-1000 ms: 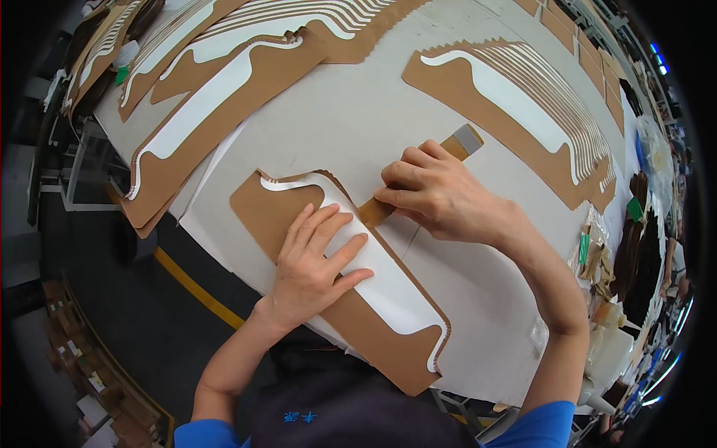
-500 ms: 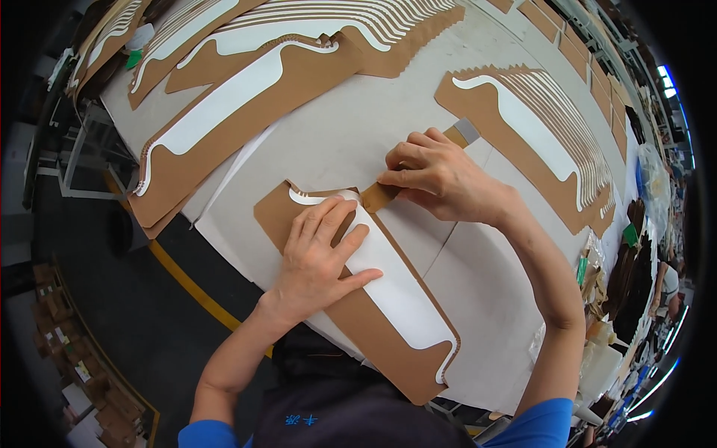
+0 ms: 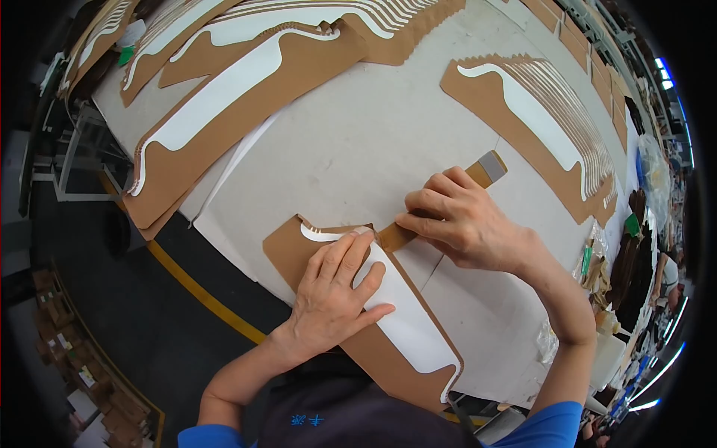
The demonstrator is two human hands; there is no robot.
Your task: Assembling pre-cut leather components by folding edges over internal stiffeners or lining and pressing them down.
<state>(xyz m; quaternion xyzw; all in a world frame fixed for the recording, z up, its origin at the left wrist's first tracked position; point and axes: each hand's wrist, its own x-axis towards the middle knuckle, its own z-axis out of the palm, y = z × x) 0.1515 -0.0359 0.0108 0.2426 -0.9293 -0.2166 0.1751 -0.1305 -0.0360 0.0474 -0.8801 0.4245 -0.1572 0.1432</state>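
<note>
A brown sheet piece (image 3: 370, 362) with a white shaped panel (image 3: 418, 328) on it lies slantwise on the table in front of me. My left hand (image 3: 332, 295) rests flat on its upper part, fingers stretched and thumb spread across the white panel. Closed in my right hand (image 3: 474, 228) is a flat tan strip-shaped tool (image 3: 484, 172) with a grey end. The tool's other end touches the piece's right edge near its top corner, close to my left fingertips. My right fingers cover the tool's middle.
Overlapping brown-and-white pieces (image 3: 314, 63) lie at the far left. A fanned stack of similar pieces (image 3: 538, 112) sits at the far right of the pale table (image 3: 373, 142). Along the right side are plastic bags and dark material (image 3: 631, 261). Cartons (image 3: 67, 336) stand low at the left.
The brown piece and both hands have shifted toward me and a little right. My left hand still lies flat on the piece, and my right hand keeps hold of the tool.
</note>
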